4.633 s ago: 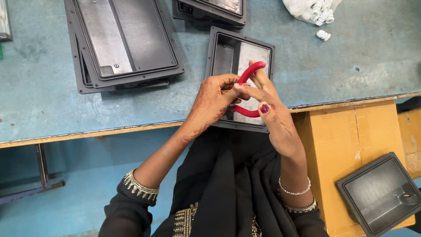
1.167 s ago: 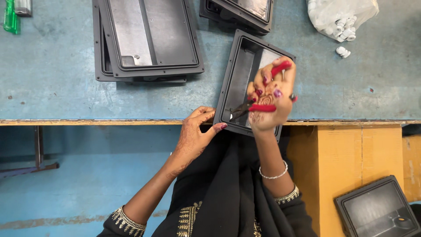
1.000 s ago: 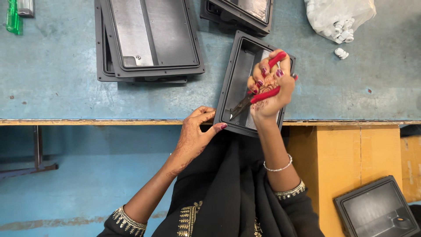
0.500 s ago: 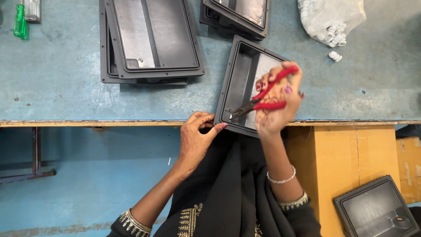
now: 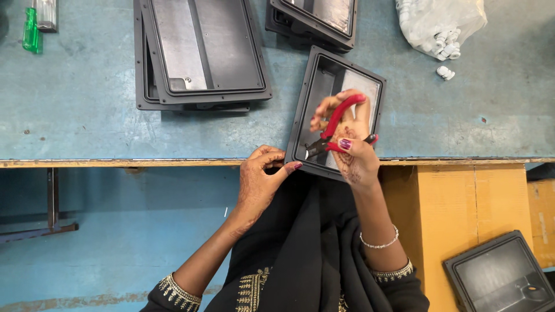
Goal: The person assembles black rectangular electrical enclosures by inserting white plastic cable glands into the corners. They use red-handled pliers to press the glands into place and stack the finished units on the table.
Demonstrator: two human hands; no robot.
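The right hand (image 5: 347, 138) is closed around red-handled pliers (image 5: 338, 124), whose dark tip points down and left into a dark gray tray (image 5: 317, 92). This tray lies at the near edge of the blue table (image 5: 87, 115), and the left hand (image 5: 260, 179) pinches its near corner with bent fingers. More gray trays (image 5: 202, 52) are stacked farther back. A plastic bag of white parts (image 5: 433, 23) lies to the right.

A workshop or small assembly floor is showing here: dark metal trays (image 5: 202, 52) are sitting stacked on a worn blue workbench (image 5: 87, 115), with a bag of white fittings (image 5: 436, 23) lying nearby.
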